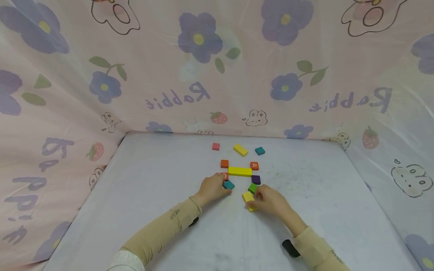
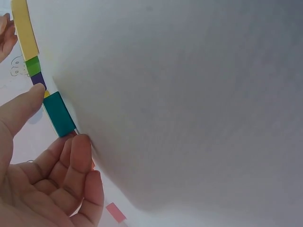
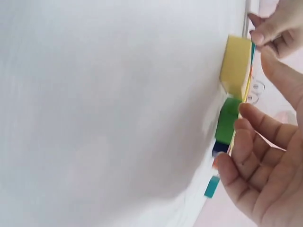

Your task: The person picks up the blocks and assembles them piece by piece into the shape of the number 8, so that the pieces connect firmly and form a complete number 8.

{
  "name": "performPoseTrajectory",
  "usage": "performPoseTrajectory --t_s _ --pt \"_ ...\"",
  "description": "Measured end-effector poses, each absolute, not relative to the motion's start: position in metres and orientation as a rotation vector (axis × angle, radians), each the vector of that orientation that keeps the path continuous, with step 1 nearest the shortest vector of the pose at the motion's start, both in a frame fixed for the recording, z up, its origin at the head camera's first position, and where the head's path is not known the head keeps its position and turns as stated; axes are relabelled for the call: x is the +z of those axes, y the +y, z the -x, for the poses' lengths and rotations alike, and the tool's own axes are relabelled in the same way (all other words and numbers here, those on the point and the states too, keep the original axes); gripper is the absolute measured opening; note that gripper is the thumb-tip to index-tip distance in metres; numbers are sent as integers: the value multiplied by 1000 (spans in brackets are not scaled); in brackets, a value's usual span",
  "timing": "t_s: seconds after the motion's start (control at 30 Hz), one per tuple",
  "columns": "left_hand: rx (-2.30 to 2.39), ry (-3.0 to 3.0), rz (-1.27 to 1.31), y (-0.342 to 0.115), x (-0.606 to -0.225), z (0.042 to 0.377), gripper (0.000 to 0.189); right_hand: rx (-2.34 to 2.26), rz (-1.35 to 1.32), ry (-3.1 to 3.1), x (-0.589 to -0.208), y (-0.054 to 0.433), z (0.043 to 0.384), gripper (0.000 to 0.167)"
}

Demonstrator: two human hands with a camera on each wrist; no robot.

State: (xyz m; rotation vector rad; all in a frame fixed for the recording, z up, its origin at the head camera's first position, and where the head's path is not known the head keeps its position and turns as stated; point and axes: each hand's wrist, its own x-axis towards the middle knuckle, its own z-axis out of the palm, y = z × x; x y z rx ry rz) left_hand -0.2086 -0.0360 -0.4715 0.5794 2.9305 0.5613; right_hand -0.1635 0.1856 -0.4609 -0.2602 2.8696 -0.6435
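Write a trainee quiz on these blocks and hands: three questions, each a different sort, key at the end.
1. Which letter shows on the orange block just beyond the purple block?
2. True or false: the green block lies farther from the person than the purple block.
3. Which block sits between the thumb and fingertips of the left hand? a) pink block; b) nearer teal block; c) green block.

Key: 1. A. 2. False; the green block lies nearer the person. 3. b.
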Motion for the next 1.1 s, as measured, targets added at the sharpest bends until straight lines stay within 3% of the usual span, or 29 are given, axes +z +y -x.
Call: performPoseTrajectory --t_s 0.17,0.53,1.1 --pt "542 2931 -584 -36 -473 209 40 -570 375 2949 -467 181 161 46" --pt "546 2935 -596 -38 -474 210 38 -482 553 3095 -469 171 165 30" --pt "532 2892 -572 -36 -475 210 39 -501 615 3095 -471 163 170 29"
